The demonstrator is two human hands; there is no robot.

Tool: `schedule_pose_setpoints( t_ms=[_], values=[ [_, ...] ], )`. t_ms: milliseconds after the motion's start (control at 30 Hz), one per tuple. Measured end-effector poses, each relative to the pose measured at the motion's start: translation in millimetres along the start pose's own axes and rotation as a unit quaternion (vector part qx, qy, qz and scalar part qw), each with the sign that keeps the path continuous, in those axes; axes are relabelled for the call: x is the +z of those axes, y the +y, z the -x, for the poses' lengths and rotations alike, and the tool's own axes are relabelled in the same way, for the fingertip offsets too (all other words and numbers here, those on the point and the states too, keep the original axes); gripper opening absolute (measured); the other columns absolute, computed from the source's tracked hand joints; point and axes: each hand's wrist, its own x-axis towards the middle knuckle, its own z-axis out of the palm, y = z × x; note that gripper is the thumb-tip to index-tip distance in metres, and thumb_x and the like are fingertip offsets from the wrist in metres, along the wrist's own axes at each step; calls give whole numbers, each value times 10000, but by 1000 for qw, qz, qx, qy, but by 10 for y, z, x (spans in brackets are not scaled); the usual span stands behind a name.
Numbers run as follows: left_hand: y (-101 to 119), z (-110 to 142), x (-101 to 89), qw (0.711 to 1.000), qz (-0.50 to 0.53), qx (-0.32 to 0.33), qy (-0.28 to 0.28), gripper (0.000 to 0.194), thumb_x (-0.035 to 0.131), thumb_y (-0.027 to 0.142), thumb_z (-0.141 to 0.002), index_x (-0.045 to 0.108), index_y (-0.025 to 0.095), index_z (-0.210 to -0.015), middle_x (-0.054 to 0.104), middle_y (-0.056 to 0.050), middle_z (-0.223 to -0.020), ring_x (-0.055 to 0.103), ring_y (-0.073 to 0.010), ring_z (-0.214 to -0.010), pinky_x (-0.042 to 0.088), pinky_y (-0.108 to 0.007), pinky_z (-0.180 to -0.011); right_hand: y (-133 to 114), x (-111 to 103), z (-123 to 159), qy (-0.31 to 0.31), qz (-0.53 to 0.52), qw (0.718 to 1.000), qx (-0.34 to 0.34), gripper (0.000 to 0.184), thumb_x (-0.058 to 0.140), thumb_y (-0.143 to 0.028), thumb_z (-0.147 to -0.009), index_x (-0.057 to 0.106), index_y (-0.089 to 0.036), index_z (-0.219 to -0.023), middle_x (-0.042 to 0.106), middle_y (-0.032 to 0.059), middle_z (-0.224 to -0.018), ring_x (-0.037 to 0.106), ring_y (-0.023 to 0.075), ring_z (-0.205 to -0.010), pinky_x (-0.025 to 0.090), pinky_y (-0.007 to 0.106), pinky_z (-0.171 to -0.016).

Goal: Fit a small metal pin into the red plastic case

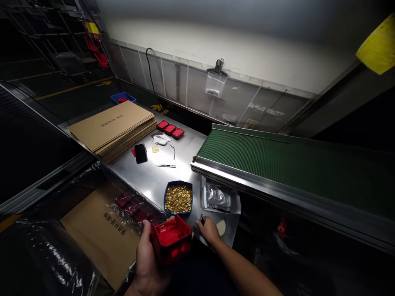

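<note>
While the left hand [147, 263] has the red box [171, 239] clamped at the near edge of the steel table [151, 176], fingers wrapped round its left side with the thumb on the rim, this looks like the loading step: box held open side up, nothing visible inside it yet. The only view is the head camera, so that's all I've got. The right hand [210, 231] rests just beside the box on a clear bag [230, 230], fingers curled near a small dark thing and a pale pad; can't tell if it's actually pinching anything. The blue tray [178, 198] of gold bits sits just behind the box. My guess: next move needs a careful pick with the right hand.
</note>
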Motion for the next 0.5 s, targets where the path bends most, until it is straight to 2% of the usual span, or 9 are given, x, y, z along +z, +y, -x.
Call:
schedule_pose_setpoints(
  t_ms=[100,200,300,367,400,433,467,500],
  values=[
    [70,-4,-59,1000,-1,-6,7,643,333,540,-1023,586,-17,-1222,740,-231,-946,738,-388,-836,639,-490,-714,-35,69,-97,4,-23,999,25,286,628,-356,-938,615,-134,-1116,690,69,-1001,658,228,-956,513,438,-917],
    [100,-10,-127,1000,2,0,-22,631,368,504,-1025,529,-48,-1284,722,-270,-1035,729,-399,-909,641,-466,-768,2,81,-120,3,-76,997,22,264,657,-320,-916,616,-133,-1098,683,67,-990,650,233,-969,499,446,-941],
    [33,-75,-258,996,-53,17,-71,623,384,509,-1022,540,-32,-1290,705,-277,-1132,718,-405,-964,642,-489,-813,191,54,-15,11,-171,985,17,203,653,-326,-926,637,-147,-1021,673,25,-888,649,202,-897,514,400,-891],
    [-49,-228,-411,988,-125,44,-79,650,394,545,-1005,551,-15,-1295,708,-276,-1140,700,-437,-1015,637,-546,-834,439,-16,102,22,-251,967,43,184,640,-335,-943,649,-151,-943,650,-14,-776,635,157,-752,534,336,-774],
    [-91,-360,-494,983,-153,66,-75,687,377,599,-987,525,35,-1350,708,-266,-1156,669,-471,-1079,625,-612,-838,598,-81,153,33,-294,953,70,200,628,-340,-954,648,-148,-901,628,-31,-713,607,134,-656,527,301,-690],
    [-130,-533,-565,978,-173,76,-85,719,314,669,-963,495,137,-1412,717,-221,-1174,638,-495,-1127,621,-659,-796,776,-174,189,52,-338,934,105,234,605,-354,-970,641,-144,-873,602,-44,-661,563,113,-564,504,272,-605],
    [-165,-737,-611,975,-186,81,-88,627,299,636,-973,478,251,-1435,742,-140,-1157,621,-478,-1169,631,-645,-766,969,-300,211,80,-384,909,142,272,571,-375,-989,631,-142,-862,577,-53,-625,517,98,-497,469,250,-536],
    [-199,-955,-622,975,-184,77,-97,628,262,683,-957,496,321,-1413,771,-73,-1083,607,-445,-1207,646,-594,-761,1170,-462,221,115,-431,878,174,312,530,-403,-1008,623,-140,-866,564,-55,-612,486,89,-461,440,237,-492]
  ],
)
